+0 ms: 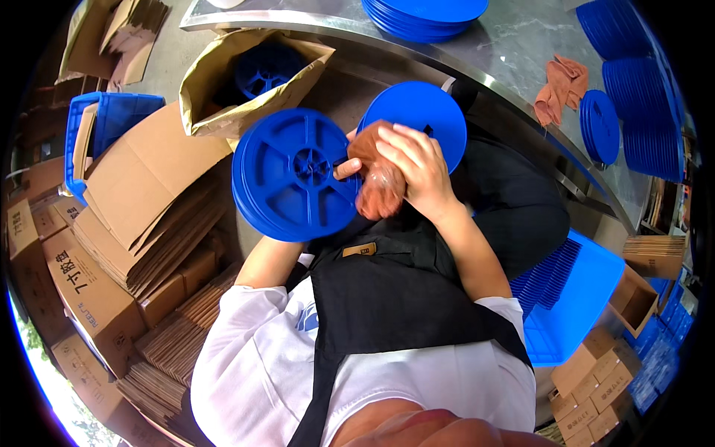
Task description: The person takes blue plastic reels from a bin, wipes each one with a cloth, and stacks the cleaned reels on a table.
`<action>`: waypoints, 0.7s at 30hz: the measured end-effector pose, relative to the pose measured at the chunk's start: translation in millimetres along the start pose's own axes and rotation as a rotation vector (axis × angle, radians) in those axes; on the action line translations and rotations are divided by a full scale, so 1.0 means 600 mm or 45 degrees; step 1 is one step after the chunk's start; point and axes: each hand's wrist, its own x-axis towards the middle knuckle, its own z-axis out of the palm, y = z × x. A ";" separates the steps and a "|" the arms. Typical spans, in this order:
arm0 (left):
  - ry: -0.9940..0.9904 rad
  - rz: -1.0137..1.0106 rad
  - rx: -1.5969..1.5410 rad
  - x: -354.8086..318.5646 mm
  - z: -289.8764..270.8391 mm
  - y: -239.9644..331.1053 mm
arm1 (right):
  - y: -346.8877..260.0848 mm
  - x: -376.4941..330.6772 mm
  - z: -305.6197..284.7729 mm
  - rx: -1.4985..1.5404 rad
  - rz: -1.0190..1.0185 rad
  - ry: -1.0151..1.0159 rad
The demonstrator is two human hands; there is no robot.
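Our left hand is clamped on the spoked disc at its right edge; most of that hand is hidden, with only fingers showing beside the cloth. The disc tilts face-up over our lap, and more than one rim shows along its outer edge, so it may be a stack. Our right hand is closed over the cloth, which is bunched between the spoked disc and the plain disc. The plain disc lies partly behind our right hand; we cannot tell what bears it.

We judge the step in hand to be wiping, though the cloth hides just where it rubs. The next move seems to call for a firm left grip and light, even strokes that follow the rim without tipping either disc.

Ahead of us, more discs are stacked on the bench, where a second cloth lies. Left of these, an open sack holds another blue piece.
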 end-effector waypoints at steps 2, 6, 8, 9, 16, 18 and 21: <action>0.040 0.003 0.003 -0.007 0.000 -0.006 | 0.016 -0.020 -0.013 0.021 -0.151 -0.049; 0.031 0.011 0.006 -0.002 0.015 -0.011 | 0.106 -0.061 -0.023 0.111 0.367 0.401; 0.022 0.013 0.009 0.002 0.017 -0.015 | 0.145 -0.059 -0.014 0.694 0.918 0.757; 0.018 0.013 0.012 0.004 0.018 -0.017 | 0.155 -0.049 -0.015 1.135 1.164 0.895; 0.047 0.045 0.031 0.009 0.025 -0.022 | 0.102 -0.033 -0.057 1.882 1.160 0.989; 0.037 0.045 0.029 0.016 0.033 -0.026 | 0.057 -0.023 -0.038 1.923 1.158 0.918; 0.014 0.053 0.018 0.020 0.049 -0.027 | -0.012 -0.006 0.030 0.861 0.860 0.519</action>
